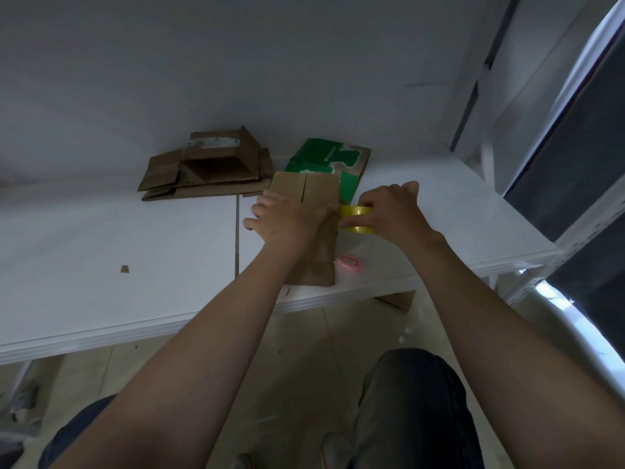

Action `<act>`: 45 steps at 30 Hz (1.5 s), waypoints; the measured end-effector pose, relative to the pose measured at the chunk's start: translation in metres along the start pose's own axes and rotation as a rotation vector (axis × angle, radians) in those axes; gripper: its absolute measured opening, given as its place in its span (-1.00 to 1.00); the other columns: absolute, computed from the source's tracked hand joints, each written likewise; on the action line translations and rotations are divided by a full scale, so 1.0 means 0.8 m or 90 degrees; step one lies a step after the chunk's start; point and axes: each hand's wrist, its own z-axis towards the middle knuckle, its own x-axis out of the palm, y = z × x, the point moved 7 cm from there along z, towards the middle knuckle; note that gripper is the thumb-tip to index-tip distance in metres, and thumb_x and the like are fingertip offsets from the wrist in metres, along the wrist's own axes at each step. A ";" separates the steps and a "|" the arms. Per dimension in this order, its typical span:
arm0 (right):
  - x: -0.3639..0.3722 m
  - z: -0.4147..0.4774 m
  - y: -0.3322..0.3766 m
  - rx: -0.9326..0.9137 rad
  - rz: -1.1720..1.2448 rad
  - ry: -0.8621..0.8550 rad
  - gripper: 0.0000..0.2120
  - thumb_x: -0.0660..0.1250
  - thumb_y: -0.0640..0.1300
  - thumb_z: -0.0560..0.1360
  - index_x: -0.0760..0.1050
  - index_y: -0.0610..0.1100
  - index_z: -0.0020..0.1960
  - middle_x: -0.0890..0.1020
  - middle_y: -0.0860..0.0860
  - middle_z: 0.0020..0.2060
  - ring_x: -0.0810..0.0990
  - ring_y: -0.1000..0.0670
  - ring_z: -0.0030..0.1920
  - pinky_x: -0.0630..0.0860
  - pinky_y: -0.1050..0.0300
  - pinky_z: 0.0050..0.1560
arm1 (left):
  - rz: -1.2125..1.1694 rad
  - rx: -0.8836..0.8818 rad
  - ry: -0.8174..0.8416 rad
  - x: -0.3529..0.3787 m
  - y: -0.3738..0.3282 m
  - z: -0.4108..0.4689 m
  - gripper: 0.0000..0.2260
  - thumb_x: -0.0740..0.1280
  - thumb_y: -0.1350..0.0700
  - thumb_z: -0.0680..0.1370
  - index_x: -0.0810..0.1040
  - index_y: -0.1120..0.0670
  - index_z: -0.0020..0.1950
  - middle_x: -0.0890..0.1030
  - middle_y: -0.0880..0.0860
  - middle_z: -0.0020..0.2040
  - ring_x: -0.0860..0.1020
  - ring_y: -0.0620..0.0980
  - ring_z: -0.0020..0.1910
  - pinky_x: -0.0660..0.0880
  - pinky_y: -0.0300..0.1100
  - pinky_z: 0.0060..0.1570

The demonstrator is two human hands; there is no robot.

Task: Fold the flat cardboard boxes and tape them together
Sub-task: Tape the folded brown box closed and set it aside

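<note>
A folded brown cardboard box (313, 192) stands on the white table (118, 258) near its front right edge. My left hand (282, 216) lies on top of the box with its fingers spread, pressing it down. To the right of the box my right hand (389, 209) grips a roll of yellow tape (355, 211) against the box's right side. The lower part of the box is hidden behind my left forearm.
A pile of flattened brown boxes (209, 167) lies at the back of the table. A green and brown flat box (333, 159) lies behind the held box. A pink cutter (348, 262) rests near the table's front edge. A cardboard scrap (124, 269) lies at left.
</note>
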 end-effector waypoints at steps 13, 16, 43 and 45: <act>0.005 0.001 -0.020 0.040 0.057 -0.004 -0.50 0.30 0.45 0.40 0.55 0.00 -0.27 0.46 0.12 -0.41 0.42 0.00 -0.18 0.07 0.01 -0.06 | -0.416 0.290 0.069 -0.022 0.080 0.040 -0.56 0.57 0.03 0.41 0.66 0.15 0.23 0.73 0.14 0.06 0.62 -0.18 -0.05 0.52 -0.14 0.21; 0.007 0.002 -0.021 0.046 0.068 -0.001 -0.53 0.33 0.42 0.41 0.56 0.01 -0.25 0.48 0.11 -0.39 0.43 0.00 -0.15 0.07 0.01 -0.05 | -0.476 0.323 0.082 -0.017 0.090 0.045 -0.67 0.52 0.09 0.48 0.67 0.13 0.23 0.72 0.08 0.08 0.67 -0.06 0.03 0.55 0.03 0.24; 0.015 -0.016 0.013 0.024 0.113 0.019 -0.51 0.21 0.34 0.56 0.57 -0.07 -0.14 0.53 -0.02 -0.35 0.46 -0.12 -0.13 0.23 -0.07 0.05 | -0.182 0.295 -0.056 0.025 -0.006 -0.002 -0.22 0.11 -0.46 0.46 0.42 0.15 0.35 0.43 0.15 0.35 0.32 0.20 0.43 0.29 0.49 0.28; 0.019 -0.025 0.016 0.028 0.195 0.093 -0.57 0.36 0.32 0.48 0.60 -0.06 -0.01 0.50 0.00 -0.27 0.31 -0.09 0.02 0.28 -0.04 0.03 | -0.211 0.309 -0.020 0.023 -0.005 0.015 -0.20 0.03 -0.50 0.42 0.44 0.09 0.35 0.46 0.10 0.29 0.41 0.14 0.32 0.36 0.41 0.25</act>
